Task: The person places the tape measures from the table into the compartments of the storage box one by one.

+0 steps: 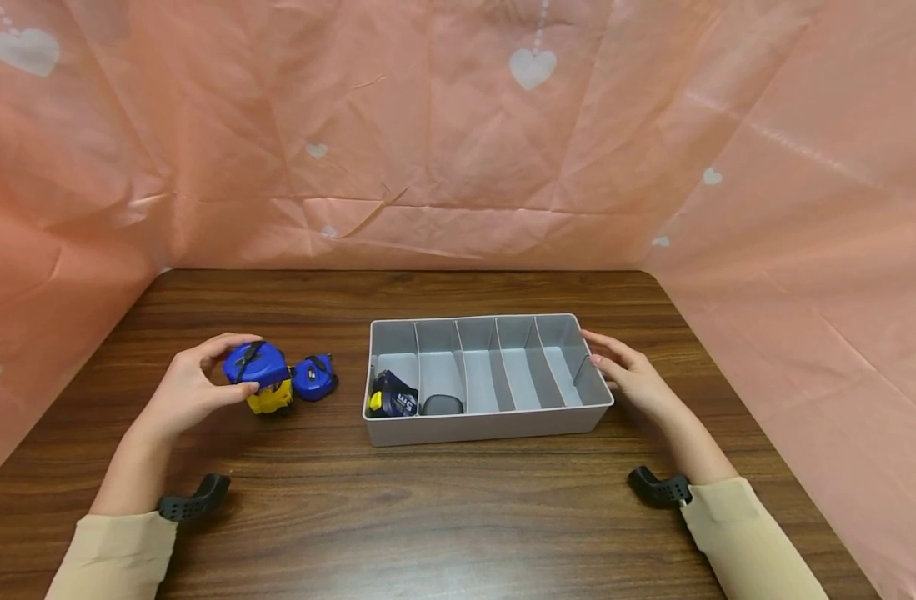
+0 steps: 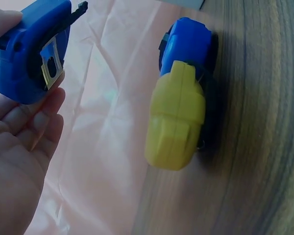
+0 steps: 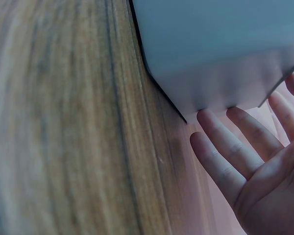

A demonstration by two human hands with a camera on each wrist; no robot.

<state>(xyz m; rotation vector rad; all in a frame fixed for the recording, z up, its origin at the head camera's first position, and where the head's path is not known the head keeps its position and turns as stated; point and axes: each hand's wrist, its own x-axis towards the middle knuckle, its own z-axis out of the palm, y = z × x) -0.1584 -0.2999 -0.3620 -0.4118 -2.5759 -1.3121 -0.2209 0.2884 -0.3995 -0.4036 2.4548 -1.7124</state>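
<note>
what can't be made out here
Head: part of yellow plastic tape measure, behind rounded blue plastic one held above.
Head: base of rounded dark object, behind front wall of long grey plastic box.
Left wrist: the box, mostly cut by the top edge.
Right wrist: compartments, behind the outer walls.

Both forearms [image 1: 131, 479] extend from the near side, the left hand [image 1: 191, 383] curled into a pinching grip at left, the right hand [image 1: 632, 379] at right with fingers [image 3: 229, 143] spread.

Head cam: high, facing forward-down across brown wood-grain bench [image 1: 458, 508]. Left wrist: close, rolled sideways, shares yellow plastic tape measure [image 2: 175, 117] with head. Right wrist: close, rolled, shares grey plastic divided box [image 3: 220, 54].
</note>
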